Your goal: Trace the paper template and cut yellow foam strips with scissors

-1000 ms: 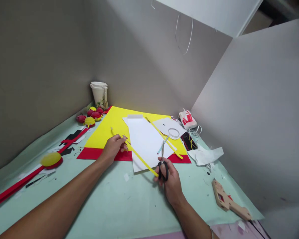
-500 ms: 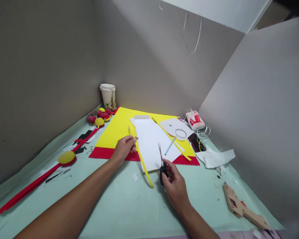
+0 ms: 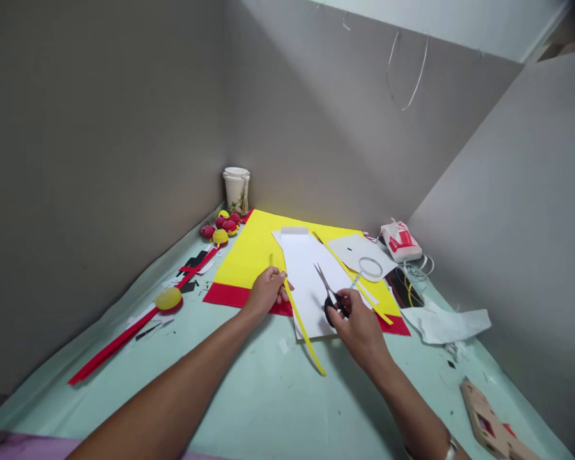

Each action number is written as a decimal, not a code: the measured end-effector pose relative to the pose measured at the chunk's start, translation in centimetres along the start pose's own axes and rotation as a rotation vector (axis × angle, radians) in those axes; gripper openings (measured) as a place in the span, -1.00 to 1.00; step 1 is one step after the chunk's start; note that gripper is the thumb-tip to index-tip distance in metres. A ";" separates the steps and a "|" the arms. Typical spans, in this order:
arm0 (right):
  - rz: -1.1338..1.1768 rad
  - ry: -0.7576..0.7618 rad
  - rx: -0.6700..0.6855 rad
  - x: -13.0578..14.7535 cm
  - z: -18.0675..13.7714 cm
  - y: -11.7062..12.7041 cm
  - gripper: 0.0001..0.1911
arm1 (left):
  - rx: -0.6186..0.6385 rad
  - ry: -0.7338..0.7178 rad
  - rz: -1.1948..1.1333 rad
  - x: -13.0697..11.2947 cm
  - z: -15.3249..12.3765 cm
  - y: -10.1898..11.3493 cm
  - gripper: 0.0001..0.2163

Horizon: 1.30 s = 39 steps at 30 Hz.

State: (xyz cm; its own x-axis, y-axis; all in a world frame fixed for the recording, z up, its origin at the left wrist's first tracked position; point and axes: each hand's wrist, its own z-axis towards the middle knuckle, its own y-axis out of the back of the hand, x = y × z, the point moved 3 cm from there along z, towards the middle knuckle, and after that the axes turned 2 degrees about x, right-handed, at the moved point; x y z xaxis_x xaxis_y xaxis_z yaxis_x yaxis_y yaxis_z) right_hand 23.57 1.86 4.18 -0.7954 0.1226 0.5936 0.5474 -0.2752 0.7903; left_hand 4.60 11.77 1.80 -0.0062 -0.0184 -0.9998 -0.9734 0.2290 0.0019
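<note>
My left hand (image 3: 267, 291) pinches a long yellow paper strip (image 3: 303, 327) near its upper end; the strip hangs down and to the right over the table. My right hand (image 3: 359, 322) grips black-handled scissors (image 3: 329, 292) with the blades a little apart and pointing up-left over a white sheet (image 3: 311, 281). That sheet lies on a yellow sheet (image 3: 253, 249), which lies on a red sheet (image 3: 227, 295). The scissors are to the right of the strip and do not touch it.
A paper cup (image 3: 236, 189) stands in the back corner beside red and yellow balls (image 3: 223, 227). A red strip with a yellow disc (image 3: 168, 298) lies at the left. A tape ring (image 3: 370, 267), red-white pack (image 3: 401, 240), crumpled white paper (image 3: 448, 321) and glue gun (image 3: 491, 427) are at the right. Grey partition walls enclose the mint table.
The strip's lower end has left my right hand and swung down to hang from my left hand. My right hand moved the scissors up over the white sheet. The camera turned left.
</note>
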 end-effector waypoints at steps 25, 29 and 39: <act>0.009 0.063 0.061 0.0 6.8 -3.4 -0.63 | -0.016 0.032 -0.008 -0.9 -0.9 0.3 -0.72; 0.210 0.100 0.010 0.9 6.2 -3.0 -0.67 | 0.042 0.020 0.006 -1.0 -1.0 0.0 -0.73; 0.718 0.147 0.160 3.5 3.8 -5.3 -0.74 | 0.220 -0.126 0.165 -0.9 -2.4 -1.8 -0.75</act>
State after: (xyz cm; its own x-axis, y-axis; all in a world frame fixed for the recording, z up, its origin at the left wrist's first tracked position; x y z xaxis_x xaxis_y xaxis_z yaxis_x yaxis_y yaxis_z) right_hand 18.84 7.40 2.65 -0.2487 -0.1666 0.9541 0.9672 -0.0960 0.2353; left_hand 5.84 9.00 2.73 -0.1181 0.1538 -0.9810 -0.8885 0.4247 0.1736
